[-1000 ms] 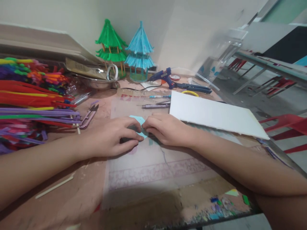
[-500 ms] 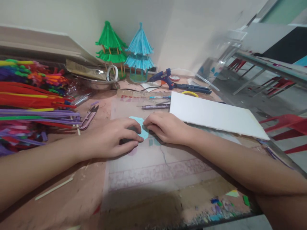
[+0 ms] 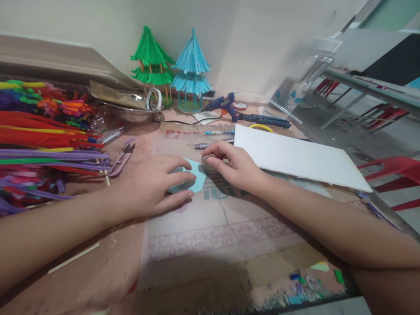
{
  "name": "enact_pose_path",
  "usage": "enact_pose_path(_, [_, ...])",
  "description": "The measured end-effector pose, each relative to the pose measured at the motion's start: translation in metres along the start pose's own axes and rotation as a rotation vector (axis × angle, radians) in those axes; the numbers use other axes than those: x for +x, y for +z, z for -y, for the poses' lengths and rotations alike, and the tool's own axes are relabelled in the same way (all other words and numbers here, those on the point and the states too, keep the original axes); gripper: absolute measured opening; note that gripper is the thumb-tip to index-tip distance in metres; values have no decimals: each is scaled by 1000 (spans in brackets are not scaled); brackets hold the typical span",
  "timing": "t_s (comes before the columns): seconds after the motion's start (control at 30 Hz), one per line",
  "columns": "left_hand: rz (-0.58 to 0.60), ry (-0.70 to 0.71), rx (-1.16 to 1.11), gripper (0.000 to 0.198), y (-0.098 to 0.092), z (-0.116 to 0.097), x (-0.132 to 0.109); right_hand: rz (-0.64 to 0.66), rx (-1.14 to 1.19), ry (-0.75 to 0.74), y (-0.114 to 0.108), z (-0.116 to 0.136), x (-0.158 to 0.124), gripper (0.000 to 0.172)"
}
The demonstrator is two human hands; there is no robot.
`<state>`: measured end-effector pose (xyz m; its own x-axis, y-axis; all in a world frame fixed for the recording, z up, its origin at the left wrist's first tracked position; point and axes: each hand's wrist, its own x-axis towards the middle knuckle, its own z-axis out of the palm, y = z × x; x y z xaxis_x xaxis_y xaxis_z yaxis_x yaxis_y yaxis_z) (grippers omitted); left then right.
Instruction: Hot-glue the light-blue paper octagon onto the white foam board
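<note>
A light blue piece of paper or card (image 3: 198, 178) with angled corners lies flat on the plastic-covered board (image 3: 210, 227). My left hand (image 3: 152, 181) rests over its left part, fingers spread and tips touching it. My right hand (image 3: 234, 164) is just right of the blue piece, thumb and forefinger pinched together around something small and greyish that I cannot make out. Behind that hand lies a grey pen (image 3: 201, 146), partly hidden by the fingers.
Bundles of pipe cleaners (image 3: 46, 135) and pink snips (image 3: 122, 161) lie left. At the back stand a green pagoda model (image 3: 152, 57), a blue pagoda model (image 3: 191, 61), a metal bowl (image 3: 131, 114) and a glue gun (image 3: 226, 105). A white board (image 3: 298, 157) lies right.
My right hand has drawn away from the blue piece, slightly up and to the right. More of the blue piece shows now. My left hand has stayed on it.
</note>
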<state>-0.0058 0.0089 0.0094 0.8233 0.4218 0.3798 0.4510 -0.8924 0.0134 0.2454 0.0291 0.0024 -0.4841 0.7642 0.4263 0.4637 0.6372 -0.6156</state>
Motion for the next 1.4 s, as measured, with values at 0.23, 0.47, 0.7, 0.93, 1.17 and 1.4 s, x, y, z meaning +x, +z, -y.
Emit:
enact_pose_path(0.23, [44, -14, 46, 39, 5, -1, -1, -10, -6, 17, 1, 0, 1, 16])
enact_pose_path(0.47, [73, 7, -59, 37, 3, 8, -1, 97, -35, -59, -1, 4, -1, 14])
enact_pose_path(0.7, [36, 125, -59, 35, 3, 9, 3, 245, -84, -245, 1, 6, -5, 16])
enact_pose_path(0.93, [33, 106, -57, 37, 2, 4, 5, 339, -179, -223, -2, 10, -3, 15])
enact_pose_path(1.17, [48, 88, -65, 35, 0, 4, 5, 298, -196, -217, 1, 8, -4, 15])
enact_pose_path(1.4, [53, 99, -69, 33, 1, 7, 6, 305, -86, -178, -4, 9, -2, 16])
